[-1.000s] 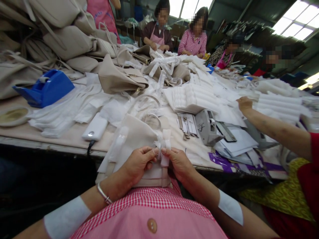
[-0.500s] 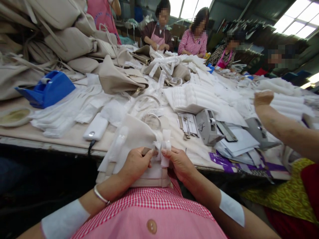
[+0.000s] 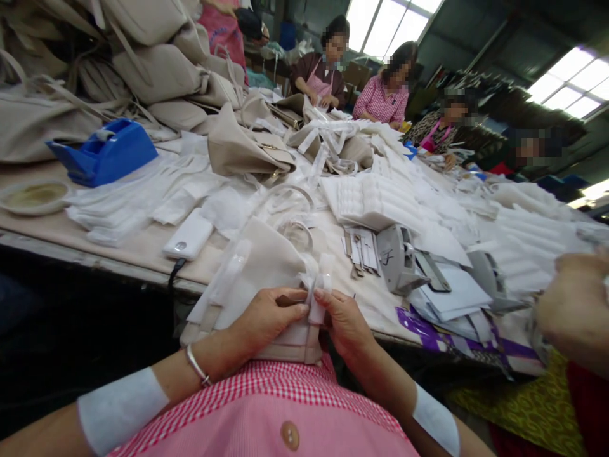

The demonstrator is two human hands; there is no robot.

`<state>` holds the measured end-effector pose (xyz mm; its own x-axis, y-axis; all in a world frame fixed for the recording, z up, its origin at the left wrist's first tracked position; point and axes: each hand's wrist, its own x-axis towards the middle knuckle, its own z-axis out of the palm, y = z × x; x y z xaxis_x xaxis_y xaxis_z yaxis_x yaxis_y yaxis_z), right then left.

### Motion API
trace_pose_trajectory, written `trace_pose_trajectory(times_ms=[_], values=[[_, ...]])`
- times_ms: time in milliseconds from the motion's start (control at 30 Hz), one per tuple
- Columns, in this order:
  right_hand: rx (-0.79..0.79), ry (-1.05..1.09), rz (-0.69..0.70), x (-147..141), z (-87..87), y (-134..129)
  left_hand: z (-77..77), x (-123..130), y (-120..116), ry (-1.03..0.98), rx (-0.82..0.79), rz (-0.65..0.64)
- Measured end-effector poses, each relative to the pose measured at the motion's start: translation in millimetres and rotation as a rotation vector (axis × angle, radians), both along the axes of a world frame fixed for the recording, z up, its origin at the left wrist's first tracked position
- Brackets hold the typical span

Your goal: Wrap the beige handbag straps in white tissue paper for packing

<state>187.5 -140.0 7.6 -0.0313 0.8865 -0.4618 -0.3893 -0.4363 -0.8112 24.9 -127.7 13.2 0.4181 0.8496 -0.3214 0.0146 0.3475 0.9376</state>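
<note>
A beige handbag [image 3: 278, 257], partly covered with white foam sheet, leans on the table edge against my apron. A strip of white foam wrap [image 3: 325, 270] with shiny clear tape goes round the strap on its right side. My left hand [image 3: 269, 320] reaches across the bag, its thumb and fingers closing at the left edge of this wrap. From the other side, my right hand [image 3: 345, 317] pinches the wrap between thumb and fingers. The fingertips of both hands almost meet there. Whatever lies under the left fingers is mostly hidden.
A blue tape dispenser [image 3: 104, 152] and a white power bank [image 3: 189, 238] with a black cable lie left. Right are a grey tape dispenser [image 3: 397, 260], a phone [image 3: 432, 271] and stacked foam sheets [image 3: 371, 197]. A co-worker's arm [image 3: 573, 304] is close at right. Bags pile up behind.
My left fingers have straightened a little along the wrap; my right hand keeps its pinch. The co-worker's arm at right has drawn down and back from the table. The view has shifted slightly.
</note>
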Motion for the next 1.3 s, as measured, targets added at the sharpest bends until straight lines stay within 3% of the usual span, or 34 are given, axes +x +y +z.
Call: trace_pose_trajectory(times_ms=[133, 333, 567, 667, 767, 900, 967, 1200, 1300], values=[[0.003, -0.017, -0.041, -1.8, 1.4, -1.3, -1.4, -6.2, -0.3, 0.062, 0.048, -0.033], [0.015, 0.007, -0.015, -2.7, 1.3, -1.4, 0.3, -5.5, 2.7, 0.201, 0.11, 0.107], [0.003, 0.065, -0.011, -1.8, 0.1, -2.7, -1.4, -1.7, 1.4, -0.167, -0.21, 0.047], [0.009, 0.103, -0.022, -1.0, -2.8, -4.3, -7.0, -3.8, 0.6, -0.188, -0.288, 0.034], [-0.003, 0.121, -0.043, -0.1, -6.8, -5.0, -12.2, -3.2, -0.7, 0.031, -0.144, 0.006], [0.01, 0.152, -0.089, -0.6, -11.5, -3.6, -14.3, 2.4, -2.5, 0.211, 0.344, -0.006], [0.026, 0.185, -0.087, -2.0, -12.5, -2.5, -13.6, 5.8, -3.1, 0.273, 0.491, 0.002], [0.015, 0.226, -0.095, -6.8, -10.9, -3.7, -9.6, 13.0, -1.1, 0.522, 0.373, -0.064], [0.028, 0.233, -0.079, -4.9, -13.8, -4.8, -8.0, 9.1, 3.2, 0.49, 0.346, -0.126]])
